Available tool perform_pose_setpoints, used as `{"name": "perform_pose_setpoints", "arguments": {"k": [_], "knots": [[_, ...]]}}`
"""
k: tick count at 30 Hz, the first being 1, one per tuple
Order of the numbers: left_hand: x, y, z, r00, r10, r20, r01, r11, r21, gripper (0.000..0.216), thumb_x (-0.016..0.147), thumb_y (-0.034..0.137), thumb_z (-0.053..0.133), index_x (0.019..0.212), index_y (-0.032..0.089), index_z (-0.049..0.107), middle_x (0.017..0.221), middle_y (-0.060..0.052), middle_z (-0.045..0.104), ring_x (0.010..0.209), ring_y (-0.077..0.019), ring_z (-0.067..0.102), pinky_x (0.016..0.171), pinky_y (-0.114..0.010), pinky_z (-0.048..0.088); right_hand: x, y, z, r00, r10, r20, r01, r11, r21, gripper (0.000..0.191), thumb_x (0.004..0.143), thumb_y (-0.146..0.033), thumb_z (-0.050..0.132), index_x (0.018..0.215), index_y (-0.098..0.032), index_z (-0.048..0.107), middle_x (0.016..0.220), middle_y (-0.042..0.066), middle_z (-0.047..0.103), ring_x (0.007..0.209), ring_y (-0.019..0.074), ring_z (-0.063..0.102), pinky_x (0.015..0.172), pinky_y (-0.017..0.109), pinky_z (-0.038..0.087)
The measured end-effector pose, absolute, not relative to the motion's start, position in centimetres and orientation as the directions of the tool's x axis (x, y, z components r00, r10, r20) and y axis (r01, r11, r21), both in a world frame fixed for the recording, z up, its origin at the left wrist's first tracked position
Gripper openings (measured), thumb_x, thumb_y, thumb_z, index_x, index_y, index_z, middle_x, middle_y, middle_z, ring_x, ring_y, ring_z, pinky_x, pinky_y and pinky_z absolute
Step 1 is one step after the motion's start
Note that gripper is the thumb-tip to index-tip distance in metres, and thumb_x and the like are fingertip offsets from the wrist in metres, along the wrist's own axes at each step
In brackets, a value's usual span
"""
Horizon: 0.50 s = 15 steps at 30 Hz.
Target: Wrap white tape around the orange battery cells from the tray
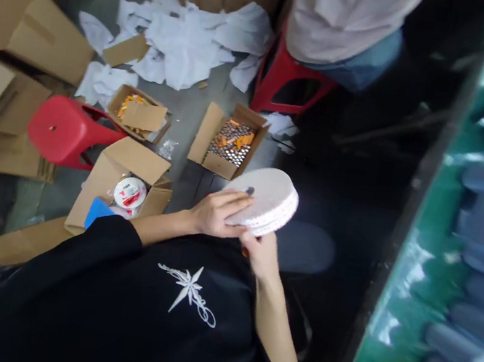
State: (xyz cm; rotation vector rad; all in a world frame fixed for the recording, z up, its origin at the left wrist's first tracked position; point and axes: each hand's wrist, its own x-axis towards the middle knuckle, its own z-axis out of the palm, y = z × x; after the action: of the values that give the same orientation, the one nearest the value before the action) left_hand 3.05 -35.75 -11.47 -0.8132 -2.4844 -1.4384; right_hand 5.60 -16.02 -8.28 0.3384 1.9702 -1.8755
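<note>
In front of my chest I hold a thick round white roll [270,195], tilted, with a small dark hole in its flat face and reddish print along its rim. My left hand [221,212] grips its near left side, fingers lying over the flat face and thumb at the edge. Under the near rim, my right hand [261,253] is closed against the roll, its fingers mostly hidden. A bit of orange shows beside the right fingers, too small to name. Beyond the roll, an open carton [229,144] holds many small metallic cylinders and orange pieces.
Left of me, an open box [106,166] contains a white and red round roll [130,192]. A red stool [70,132] and cartons stand farther left. White sheets [187,40] litter the floor. Ahead, a person [339,23] sits on a red stool. Bluish rolls lie on the green table [392,307].
</note>
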Motion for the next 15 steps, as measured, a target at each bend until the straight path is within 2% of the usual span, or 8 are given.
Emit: {"name": "perform_pose_setpoints", "arguments": {"k": [3,6,8,10,12,14,15], "knots": [[2.7,-36.4,-11.9,-0.859,0.391,0.331,0.484,0.409,0.773,0.064,0.104,0.053,0.065,0.152,0.010,0.063,0.144,-0.023,0.074,0.134,-0.0311,0.074,0.117,-0.044,0.062,4.9,-17.7,-7.8,-0.897,-0.040,-0.440,0.431,0.137,-0.892,0.056,0.073,-0.070,0.088,0.094,-0.019,0.075,0.084,0.009,0.078,0.076,0.0246,0.069,0.067,0.034,0.057],[1.9,-36.8,-12.6,-0.857,0.458,0.237,0.438,0.402,0.804,0.066,0.103,0.058,0.064,0.149,0.011,0.066,0.147,-0.022,0.073,0.134,-0.0313,0.074,0.117,-0.044,0.062,5.3,-18.4,-8.8,-0.903,0.000,-0.430,0.427,0.124,-0.896,0.057,0.078,-0.072,0.082,0.094,-0.016,0.077,0.085,0.009,0.079,0.075,0.0227,0.067,0.070,0.033,0.056],[1.3,-36.9,-13.2,-0.845,0.495,0.202,0.419,0.377,0.826,0.068,0.097,0.066,0.068,0.138,0.012,0.073,0.139,-0.019,0.077,0.126,-0.0312,0.077,0.112,-0.043,0.064,6.1,-18.2,-10.1,-0.912,0.014,-0.409,0.408,0.097,-0.908,0.058,0.079,-0.072,0.081,0.093,-0.016,0.077,0.083,0.008,0.078,0.076,0.0227,0.068,0.072,0.033,0.057],[0.2,-37.6,-13.7,-0.902,0.396,0.172,0.341,0.407,0.848,0.066,0.094,0.074,0.068,0.116,0.014,0.079,0.115,-0.015,0.084,0.104,-0.0267,0.082,0.096,-0.038,0.069,7.2,-17.0,-11.7,-0.898,0.116,-0.425,0.432,0.038,-0.901,0.059,0.077,-0.074,0.079,0.093,-0.017,0.075,0.080,0.007,0.075,0.075,0.0235,0.068,0.070,0.033,0.057],[-1.7,-39.5,-14.1,-0.969,0.190,0.158,0.231,0.468,0.853,0.066,0.102,0.076,0.054,0.096,0.014,0.075,0.088,-0.009,0.081,0.082,-0.0196,0.077,0.078,-0.033,0.066,8.6,-14.9,-13.0,-0.836,0.266,-0.480,0.485,-0.050,-0.873,0.058,0.080,-0.075,0.072,0.093,-0.019,0.072,0.070,0.006,0.068,0.065,0.0218,0.063,0.058,0.032,0.053],[-3.9,-42.8,-14.0,-0.987,0.018,0.162,0.147,0.526,0.838,0.065,0.111,0.067,0.041,0.091,0.013,0.070,0.079,-0.004,0.075,0.079,-0.0162,0.072,0.076,-0.031,0.061,10.3,-12.2,-13.8,-0.765,0.359,-0.535,0.532,-0.118,-0.839,0.052,0.083,-0.072,0.068,0.089,-0.021,0.067,0.057,0.002,0.057,0.050,0.0183,0.052,0.044,0.030,0.041],[-4.7,-44.7,-13.7,-0.986,-0.028,0.165,0.122,0.554,0.823,0.061,0.111,0.065,0.046,0.092,0.012,0.070,0.079,-0.003,0.073,0.082,-0.0164,0.071,0.080,-0.032,0.060,11.1,-10.8,-14.0,-0.747,0.367,-0.554,0.547,-0.133,-0.826,0.047,0.083,-0.069,0.068,0.087,-0.022,0.066,0.052,0.000,0.052,0.045,0.0166,0.047,0.039,0.029,0.035]]}}
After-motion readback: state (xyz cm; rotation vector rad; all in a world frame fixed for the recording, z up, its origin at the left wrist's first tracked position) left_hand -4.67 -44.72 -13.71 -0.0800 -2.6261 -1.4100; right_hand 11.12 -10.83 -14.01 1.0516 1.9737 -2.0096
